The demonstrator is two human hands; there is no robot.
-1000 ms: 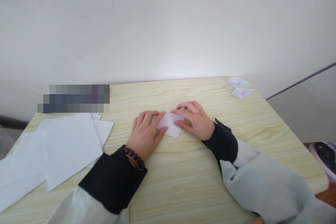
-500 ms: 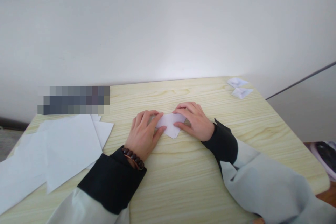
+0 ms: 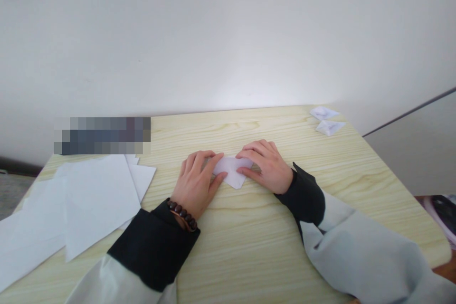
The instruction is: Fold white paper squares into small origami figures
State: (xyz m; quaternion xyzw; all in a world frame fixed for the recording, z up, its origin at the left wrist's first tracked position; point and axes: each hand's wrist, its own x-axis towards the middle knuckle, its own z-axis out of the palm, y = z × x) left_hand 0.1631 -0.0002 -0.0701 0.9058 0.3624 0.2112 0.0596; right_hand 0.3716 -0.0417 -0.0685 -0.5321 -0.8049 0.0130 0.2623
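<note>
A small folded piece of white paper [image 3: 233,172] lies at the middle of the table, its pointed end toward me. Its left side is pinched between the thumb and fingers of my left hand [image 3: 195,178], which has dark beads round the wrist. On the opposite side my right hand [image 3: 266,165] grips the paper the same way, thumb in front and fingers behind. Both outer ends of the folded paper are partly hidden by my fingers.
Loose white sheets [image 3: 101,204] overlap on the left of the wood-grain table [image 3: 228,256]. Behind them is a blurred-out dark object [image 3: 103,137]. Two folded paper boats [image 3: 330,127] sit at the far right corner. A white wall [image 3: 228,38] rises behind the table.
The whole view has shifted very slightly. Both hands keep their hold on the folded paper, and its shape looks almost the same.
</note>
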